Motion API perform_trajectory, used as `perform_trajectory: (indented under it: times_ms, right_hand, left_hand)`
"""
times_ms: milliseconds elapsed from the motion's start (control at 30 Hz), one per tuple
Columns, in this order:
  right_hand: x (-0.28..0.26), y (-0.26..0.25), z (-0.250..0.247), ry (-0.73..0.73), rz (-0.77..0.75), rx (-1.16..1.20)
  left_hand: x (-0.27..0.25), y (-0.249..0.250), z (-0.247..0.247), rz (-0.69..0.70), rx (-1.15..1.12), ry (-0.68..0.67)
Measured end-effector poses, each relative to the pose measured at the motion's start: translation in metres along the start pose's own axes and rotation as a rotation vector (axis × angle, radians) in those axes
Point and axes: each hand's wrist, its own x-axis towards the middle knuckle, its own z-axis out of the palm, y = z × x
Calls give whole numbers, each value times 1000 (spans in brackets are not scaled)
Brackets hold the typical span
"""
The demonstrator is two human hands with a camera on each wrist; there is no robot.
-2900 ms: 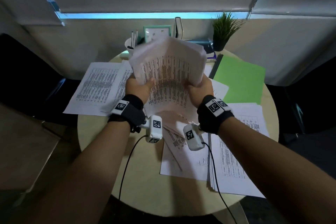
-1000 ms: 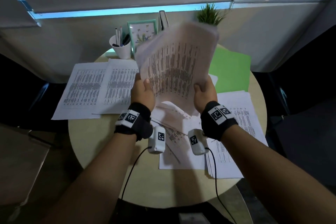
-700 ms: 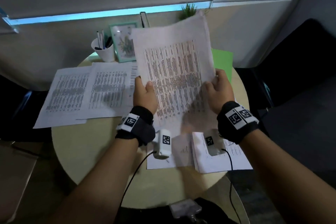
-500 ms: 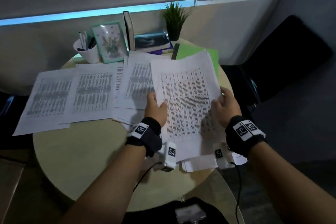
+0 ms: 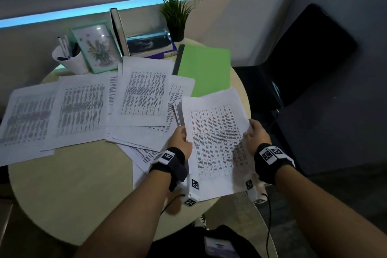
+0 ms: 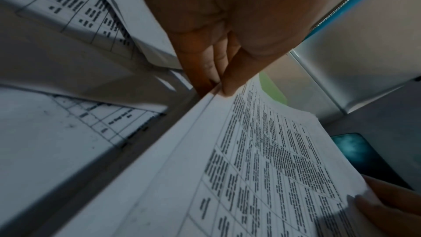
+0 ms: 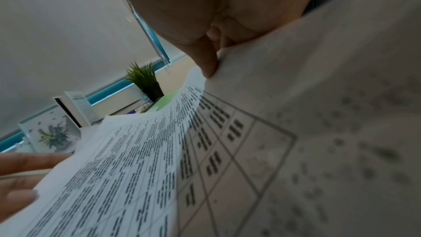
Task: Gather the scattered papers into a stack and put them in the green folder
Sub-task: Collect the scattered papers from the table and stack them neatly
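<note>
Papers spread over a round table, one stack held at its right edge.

The stack sits at the table's near right, between the left hand on its left edge and the right hand on its right edge. Behind the stack lies the folder, partly under the stack's far corner. Loose sheets lie to the left, overlapping one another. Along the far rim, left to right: pen cup, picture frame, upright book, flat books, plant.
</note>
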Motion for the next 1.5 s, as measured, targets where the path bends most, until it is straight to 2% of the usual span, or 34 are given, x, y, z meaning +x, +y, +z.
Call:
perform_trajectory:
  times_ms: [167, 400, 533, 600, 733, 833, 933, 1033, 1167, 1367, 1500]
  right_hand:
    - [9, -1, 4, 3, 1, -30]
    - [20, -7, 12, -34, -29, -102]
    - [26, -7, 16, 55, -63, -191]
    - [29, -8, 19, 37, 9, -224]
    - [33, -13, 22, -122, 126, -341]
    - [39, -11, 23, -167, 166, -355]
    - [41, -10, 24, -164, 161, -377]
    - [39, -10, 30, -137, 173, -435]
    - [34, -18, 34, -93, 198, -333]
    - [30, -20, 32, -119, 292, -102]
    - [27, -25, 25, -162, 205, -78]
  left_hand:
    - [-2, -2, -3, -28, -39, -51]
    - [-7, -7, -10, -34, -20, -42]
    - [-5, -6, -13, -23, 95, 7]
    - [-5, -3, -14, -82, 99, 83]
    - [-2, 5, -7, -240, -127, 47]
    - [14, 0, -4, -334, -132, 42]
    - [39, -21, 7, -357, -152, -2]
    - [18, 0, 1, -355, -52, -1]
    - [1, 17, 1, -354, 79, 37]
    - [-2, 25, 8, -315, 12, 33]
    - [-3, 17, 0, -243, 23, 122]
